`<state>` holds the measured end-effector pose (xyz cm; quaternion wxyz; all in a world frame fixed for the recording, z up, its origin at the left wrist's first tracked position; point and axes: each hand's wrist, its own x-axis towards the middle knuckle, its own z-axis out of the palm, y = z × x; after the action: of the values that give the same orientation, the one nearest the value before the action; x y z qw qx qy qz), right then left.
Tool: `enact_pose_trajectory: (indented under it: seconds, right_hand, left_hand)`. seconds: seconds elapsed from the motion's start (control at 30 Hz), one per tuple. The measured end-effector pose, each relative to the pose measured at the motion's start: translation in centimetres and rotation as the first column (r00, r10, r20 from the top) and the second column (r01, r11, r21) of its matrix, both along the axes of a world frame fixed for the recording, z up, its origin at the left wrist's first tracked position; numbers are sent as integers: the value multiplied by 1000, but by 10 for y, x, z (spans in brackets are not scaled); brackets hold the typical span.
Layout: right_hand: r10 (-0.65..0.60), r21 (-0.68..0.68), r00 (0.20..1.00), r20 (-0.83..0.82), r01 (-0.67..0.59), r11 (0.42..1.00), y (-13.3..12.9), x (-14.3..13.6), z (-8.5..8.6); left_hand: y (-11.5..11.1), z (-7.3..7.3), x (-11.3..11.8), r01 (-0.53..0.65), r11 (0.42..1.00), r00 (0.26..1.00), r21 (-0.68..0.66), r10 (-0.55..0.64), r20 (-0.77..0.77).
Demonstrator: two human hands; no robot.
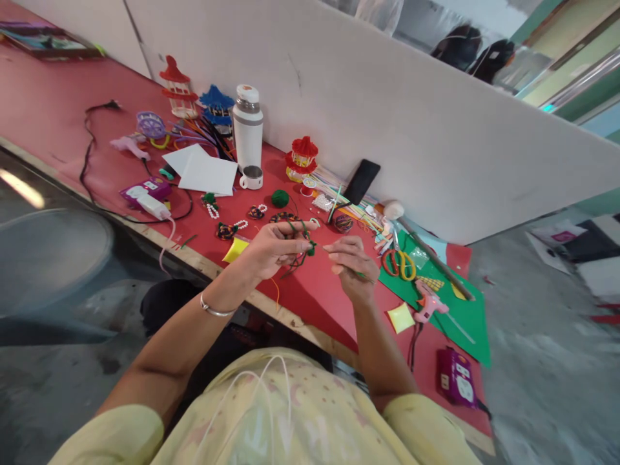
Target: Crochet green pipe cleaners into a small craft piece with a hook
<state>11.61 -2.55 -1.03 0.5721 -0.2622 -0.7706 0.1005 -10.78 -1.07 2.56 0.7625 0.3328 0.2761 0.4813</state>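
Note:
My left hand (271, 248) is closed in a pinch on a small piece of dark green yarn work (311, 248). Green yarn runs over its raised index finger. Just to the right, my right hand (353, 265) is closed around a slim crochet hook (361, 275); only a bit of its green handle shows, and its tip is too small to make out. The hands are a short gap apart above the red table (320, 323). A green yarn ball (279, 198) lies beyond my left hand, near a dark multicoloured braided loop (285, 217).
A white flask (248, 129) and its cup (252, 177) stand at the back. Scissors (405, 265) and a pink glue gun (430, 302) lie right, on green sheet (477, 329). Purple power boxes (455, 378) and cables lie on both sides. A phone (362, 182) leans against the white partition (411, 129).

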Motion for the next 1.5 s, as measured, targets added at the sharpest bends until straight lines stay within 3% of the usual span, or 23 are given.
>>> enact_pose_trajectory:
  seconds: [0.27, 0.47, 0.63, 0.7, 0.83, 1.03, 1.3, 1.5]
  right_hand:
    - [0, 12, 987, 162, -2, 1000, -7, 14, 16]
    - [16, 23, 983, 181, -21, 1000, -11, 17, 27]
    - [34, 5, 977, 209, -35, 999, -14, 21, 28]
    - [3, 5, 986, 169, -3, 1000, -15, 19, 23]
    - [-94, 27, 995, -27, 95, 995, -19, 3, 6]
    - [-184, 12, 932, -311, 198, 980, -20, -36, -11]
    - [-269, 6, 918, -290, 283, 959, -16, -50, -13]
    - [-123, 18, 948, -292, 134, 991, -9, -34, -14]
  left_hand:
    - [-2, 2, 5, -9, 1000, 999, -5, 9, -42]
    - [-1, 4, 5, 28, 1000, 997, -8, -29, -65]
    - [1, 0, 4, 132, 991, 990, 3, -131, -59]
    - [0, 0, 7, 125, 992, 992, 7, -124, -35]
    - [-7, 5, 21, -12, 999, 999, 34, 11, 36]
    - [-15, 8, 35, -129, 991, 985, 16, 127, 114]
    - [-26, 8, 47, -293, 956, 949, -15, 293, 118]
    - [-20, 7, 35, -166, 985, 976, -54, 172, 131]
